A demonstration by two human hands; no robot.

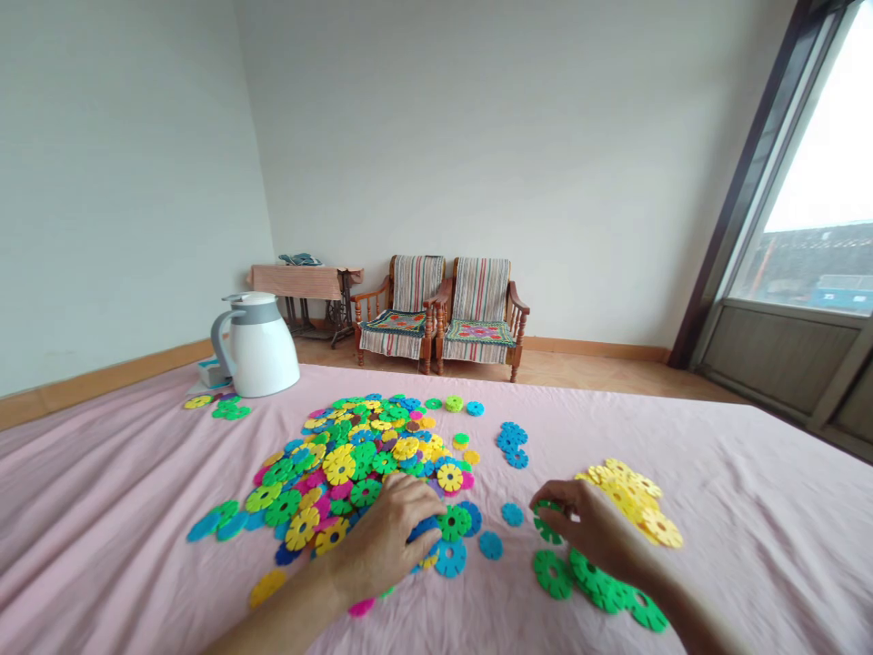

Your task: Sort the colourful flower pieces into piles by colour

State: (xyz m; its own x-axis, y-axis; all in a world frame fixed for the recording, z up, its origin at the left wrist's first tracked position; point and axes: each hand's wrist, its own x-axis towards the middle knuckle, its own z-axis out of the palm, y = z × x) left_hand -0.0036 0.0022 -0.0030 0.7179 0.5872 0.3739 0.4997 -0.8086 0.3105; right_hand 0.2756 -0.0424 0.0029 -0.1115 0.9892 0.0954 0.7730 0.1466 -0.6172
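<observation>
My left hand (392, 528) is bent over the near right part of a mixed heap of notched plastic discs (339, 464). Its thumb and fingers are apart, with a blue disc (424, 526) showing between them and a green disc (455, 522) right at the fingertips. Whether it grips either disc is hard to see. On the right, my right hand (579, 518) has its thumb and fingers closed on a green notched disc (547, 524). Below that hand lie more green discs (600, 582), and just beyond it a yellow group (624, 491).
Loose blue discs (513, 444) lie mid-table. A white jug (263, 350) stands at the far left, beside a few discs (232, 408). Pink cloth (764, 509) covers the table. Two wooden chairs (481, 309) and a sewing-machine table (300, 282) are behind.
</observation>
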